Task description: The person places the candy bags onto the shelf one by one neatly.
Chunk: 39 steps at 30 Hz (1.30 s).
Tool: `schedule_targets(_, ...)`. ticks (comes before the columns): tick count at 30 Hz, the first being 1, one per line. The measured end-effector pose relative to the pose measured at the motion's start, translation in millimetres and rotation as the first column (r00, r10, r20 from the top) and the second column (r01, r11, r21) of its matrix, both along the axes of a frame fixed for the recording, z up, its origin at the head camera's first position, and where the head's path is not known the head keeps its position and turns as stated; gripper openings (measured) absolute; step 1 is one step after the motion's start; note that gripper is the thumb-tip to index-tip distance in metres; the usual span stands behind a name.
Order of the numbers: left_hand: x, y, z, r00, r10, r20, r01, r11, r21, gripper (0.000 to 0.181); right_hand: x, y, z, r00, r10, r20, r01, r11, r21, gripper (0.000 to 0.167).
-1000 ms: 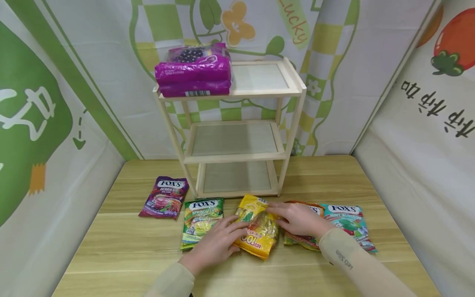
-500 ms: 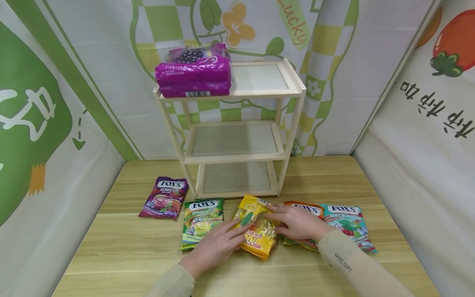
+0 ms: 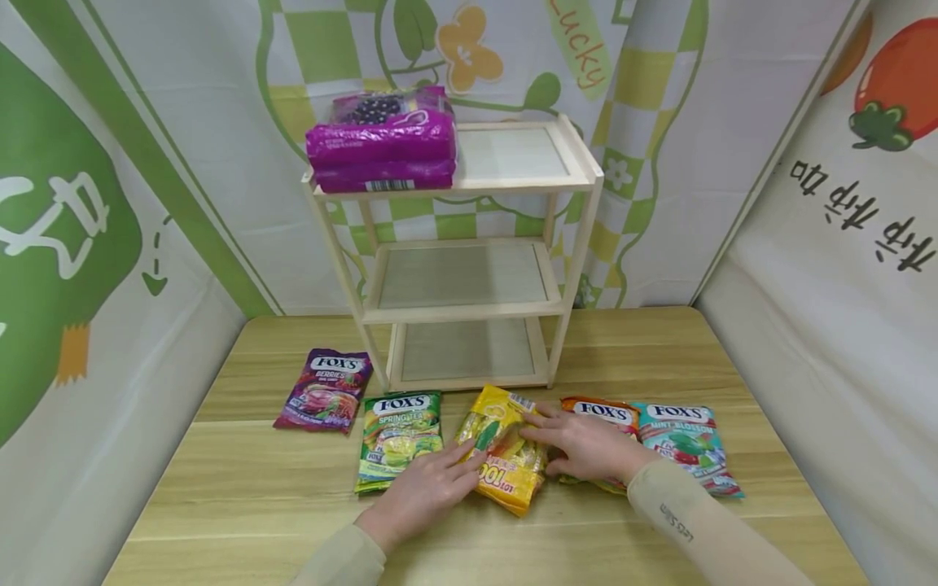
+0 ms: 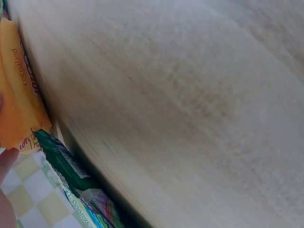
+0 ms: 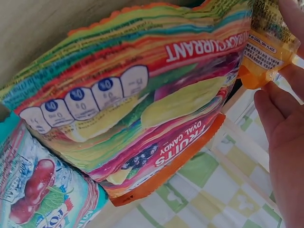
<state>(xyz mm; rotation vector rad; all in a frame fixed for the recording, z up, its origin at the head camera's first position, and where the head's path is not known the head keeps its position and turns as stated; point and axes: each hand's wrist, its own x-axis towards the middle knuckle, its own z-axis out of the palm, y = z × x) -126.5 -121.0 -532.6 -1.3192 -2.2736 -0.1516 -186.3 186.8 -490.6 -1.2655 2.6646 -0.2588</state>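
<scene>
A yellow Lot 100 candy bag (image 3: 501,456) lies flat on the table between both hands, its printing upside down in the head view. My left hand (image 3: 428,492) rests its extended fingers on the bag's left side. From the right, my right hand (image 3: 586,443) touches the bag's other side with its fingers. Left of the bag lies a green Fox's Spring Tea bag (image 3: 399,435). An orange Fox's fruits candy bag (image 5: 156,109) lies under the right hand, partly hidden in the head view. Whether a second yellow bag lies underneath I cannot tell.
A three-tier pale wooden shelf (image 3: 469,309) stands behind the bags. Purple candy bags (image 3: 384,146) are stacked on its top left. A purple Fox's Berries bag (image 3: 326,391) lies at the left, a turquoise Mint Blossom bag (image 3: 689,448) at the right. Printed cloth walls surround the table.
The yellow bag has shifted and turned slightly, with its lower end a touch lower. Both hands have made small adjustments on its sides. The other bags have stayed in place.
</scene>
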Motion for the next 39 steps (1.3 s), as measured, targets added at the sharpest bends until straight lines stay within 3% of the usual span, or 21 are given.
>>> schedule_targets(5,-1.9,1.9,-0.8,1.000,-0.004,-0.010,0.004,0.999,0.050,0.029,1.6,-1,0.9,1.000,0.004,0.019,-0.003,1.000,-0.018,0.069)
schedule_targets(11,-2.6,4.2,3.7,0.995,0.020,0.094,-0.034,0.987,0.158,0.022,3.5,0,-3.4,1.000,0.015,0.002,-0.015,1.000,-0.014,0.074)
schedule_targets(17,-5.0,8.7,15.7,0.987,0.014,0.158,-0.058,0.959,0.276,0.024,4.7,0,-6.9,0.998,0.044,-0.037,-0.045,0.998,-0.038,0.077)
schedule_targets(22,-9.3,10.8,28.2,0.983,-0.015,0.184,-0.054,0.929,0.366,0.021,5.8,0,-9.5,1.000,0.024,-0.007,-0.024,0.995,-0.093,0.077)
schedule_targets(26,-14.2,11.5,36.5,0.985,-0.020,0.170,-0.048,0.921,0.388,0.017,6.9,-1,-11.9,0.998,-0.023,0.062,0.030,0.991,-0.130,0.082)
schedule_targets(32,-21.4,12.1,47.8,0.987,0.022,0.156,-0.082,0.920,0.383,0.013,8.5,-5,-17.9,0.985,-0.066,0.160,0.095,0.980,-0.178,0.095)
schedule_targets(39,-25.0,15.2,58.8,0.981,0.044,0.187,-0.114,0.916,0.385,0.014,11.3,-9,-20.2,0.978,-0.105,0.182,0.148,0.958,-0.244,0.093)
